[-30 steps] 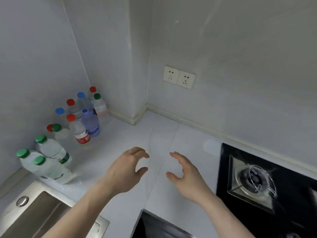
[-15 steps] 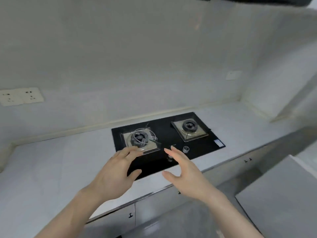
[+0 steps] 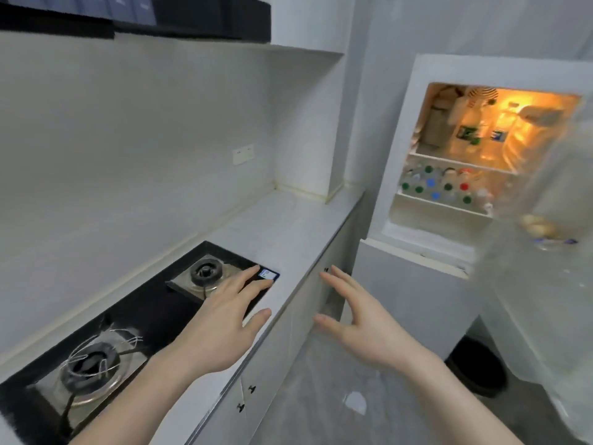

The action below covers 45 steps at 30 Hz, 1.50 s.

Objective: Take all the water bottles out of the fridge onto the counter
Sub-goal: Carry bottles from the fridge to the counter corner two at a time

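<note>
Both hands out in front, empty: left hand (image 3: 221, 326) hovers over the edge of the hob (image 3: 134, 319), right hand (image 3: 362, 326) over the floor gap beside the cabinets, fingers straight and spread on each, gripping nothing. They look poised for a two-handed pickup. The fridge (image 3: 449, 149) stands open ahead on the right, lit inside, and the water bottles (image 3: 439, 186) crowd its lower shelf, caps green, blue and red showing; more bottles seem to sit on the upper shelf, too blurred to count. The open door (image 3: 552, 220) hangs at the right edge, narrowing the approach on that side. The table (image 3: 288, 226) between hob and fridge shows bare white surface, handy landing room, I'd judge, close to the shelf
</note>
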Available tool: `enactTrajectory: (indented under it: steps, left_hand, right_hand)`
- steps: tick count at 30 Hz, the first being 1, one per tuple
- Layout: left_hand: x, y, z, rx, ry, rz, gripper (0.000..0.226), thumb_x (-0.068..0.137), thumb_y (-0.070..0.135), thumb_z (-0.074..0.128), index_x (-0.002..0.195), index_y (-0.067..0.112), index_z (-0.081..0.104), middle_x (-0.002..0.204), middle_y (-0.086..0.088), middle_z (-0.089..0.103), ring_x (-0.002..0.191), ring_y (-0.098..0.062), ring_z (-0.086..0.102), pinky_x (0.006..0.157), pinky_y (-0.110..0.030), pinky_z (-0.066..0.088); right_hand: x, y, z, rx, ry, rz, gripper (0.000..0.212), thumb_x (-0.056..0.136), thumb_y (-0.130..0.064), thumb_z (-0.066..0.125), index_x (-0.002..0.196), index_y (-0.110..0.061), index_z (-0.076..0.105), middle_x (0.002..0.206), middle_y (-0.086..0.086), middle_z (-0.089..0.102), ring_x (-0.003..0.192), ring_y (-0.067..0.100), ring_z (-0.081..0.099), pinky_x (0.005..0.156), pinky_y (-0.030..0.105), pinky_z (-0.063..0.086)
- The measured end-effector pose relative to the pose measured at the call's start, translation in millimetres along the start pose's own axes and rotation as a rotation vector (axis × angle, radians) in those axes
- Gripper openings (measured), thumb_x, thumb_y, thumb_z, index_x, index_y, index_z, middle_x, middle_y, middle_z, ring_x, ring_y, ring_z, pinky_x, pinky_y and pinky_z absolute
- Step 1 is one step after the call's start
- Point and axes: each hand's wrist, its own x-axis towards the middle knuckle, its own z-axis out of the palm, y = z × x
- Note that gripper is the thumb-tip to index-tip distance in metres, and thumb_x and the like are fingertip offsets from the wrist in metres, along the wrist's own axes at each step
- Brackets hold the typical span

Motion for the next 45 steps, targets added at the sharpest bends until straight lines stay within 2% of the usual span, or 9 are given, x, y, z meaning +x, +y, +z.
enactTrajectory:
  steps: [5, 10, 14, 18, 21, 27, 33, 41, 45]
  left_hand:
    - [67, 4, 1, -0.058, -0.056, 0.133, 0.050, 0.103, 0.052, 0.043, 0.152, 0.045, 0.035, 0.165, 0.027, 0.009, 0.151, 0.002, 0.009, 0.122, -0.025, 0.014]
    - [123, -1, -1, -0.095, -0.086, 0.231, 0.048, 0.103, 0.050, 0.044, 0.150, 0.044, 0.038, 0.164, 0.026, 0.013, 0.151, 0.003, 0.011, 0.123, -0.027, 0.018]
    - [159, 7, 4, -0.109, -0.116, 0.301, 0.047, 0.103, 0.051, 0.043, 0.149, 0.045, 0.039, 0.164, 0.026, 0.015, 0.149, 0.003, 0.014, 0.122, -0.030, 0.024]
    - [203, 32, 14, -0.119, -0.152, 0.381, 0.046, 0.104, 0.050, 0.043, 0.150, 0.044, 0.039, 0.164, 0.026, 0.015, 0.149, 0.005, 0.012, 0.119, -0.021, 0.017]
    - [240, 52, 26, -0.124, -0.163, 0.428, 0.046, 0.104, 0.048, 0.044, 0.149, 0.044, 0.039, 0.164, 0.026, 0.016, 0.149, 0.003, 0.014, 0.118, -0.020, 0.018]
    - [311, 98, 57, -0.135, -0.168, 0.458, 0.046, 0.103, 0.048, 0.046, 0.148, 0.043, 0.042, 0.163, 0.025, 0.019, 0.149, -0.002, 0.020, 0.119, -0.026, 0.023]
    - [394, 155, 93, -0.141, -0.156, 0.467, 0.046, 0.103, 0.047, 0.046, 0.148, 0.042, 0.042, 0.164, 0.023, 0.020, 0.150, -0.002, 0.019, 0.119, -0.026, 0.022]
    - [498, 225, 122, -0.169, -0.094, 0.467, 0.043, 0.102, 0.044, 0.049, 0.145, 0.040, 0.047, 0.162, 0.021, 0.026, 0.148, -0.006, 0.027, 0.120, -0.030, 0.025]
    - [542, 245, 133, -0.193, -0.082, 0.482, 0.042, 0.102, 0.043, 0.051, 0.144, 0.039, 0.049, 0.160, 0.019, 0.030, 0.148, -0.005, 0.029, 0.122, -0.034, 0.027]
  right_hand:
    - [20, 11, -28, -0.012, 0.106, 0.091, 0.072, 0.097, -0.050, 0.066, 0.159, -0.047, 0.028, 0.169, -0.024, 0.010, 0.154, -0.005, 0.012, 0.125, 0.024, 0.019]
    - [41, 16, -42, -0.017, 0.205, 0.162, 0.072, 0.097, -0.051, 0.064, 0.159, -0.047, 0.028, 0.168, -0.028, 0.009, 0.154, -0.004, 0.016, 0.121, 0.034, 0.034]
    - [41, 26, -57, -0.024, 0.271, 0.221, 0.070, 0.098, -0.050, 0.063, 0.158, -0.048, 0.027, 0.167, -0.029, 0.009, 0.153, -0.008, 0.012, 0.124, 0.023, 0.020]
    - [43, 46, -83, -0.038, 0.350, 0.284, 0.069, 0.098, -0.051, 0.064, 0.158, -0.049, 0.029, 0.164, -0.034, 0.010, 0.151, -0.009, 0.015, 0.124, 0.030, 0.028]
    - [50, 69, -106, -0.044, 0.401, 0.307, 0.069, 0.097, -0.050, 0.064, 0.157, -0.047, 0.031, 0.165, -0.034, 0.011, 0.152, -0.008, 0.015, 0.125, 0.029, 0.024]
    - [71, 124, -155, -0.062, 0.457, 0.321, 0.068, 0.097, -0.049, 0.065, 0.156, -0.049, 0.032, 0.165, -0.032, 0.015, 0.152, -0.009, 0.014, 0.124, 0.025, 0.018]
    - [107, 192, -221, -0.065, 0.482, 0.297, 0.066, 0.097, -0.050, 0.064, 0.155, -0.048, 0.034, 0.166, -0.029, 0.019, 0.153, -0.005, 0.018, 0.125, 0.029, 0.022]
    - [157, 261, -314, -0.088, 0.532, 0.234, 0.063, 0.097, -0.042, 0.067, 0.154, -0.043, 0.040, 0.164, -0.025, 0.026, 0.148, -0.010, 0.020, 0.118, 0.018, 0.021]
    - [183, 287, -340, -0.072, 0.537, 0.205, 0.062, 0.098, -0.039, 0.068, 0.153, -0.043, 0.041, 0.163, -0.025, 0.027, 0.138, -0.020, 0.016, 0.110, 0.008, 0.013]
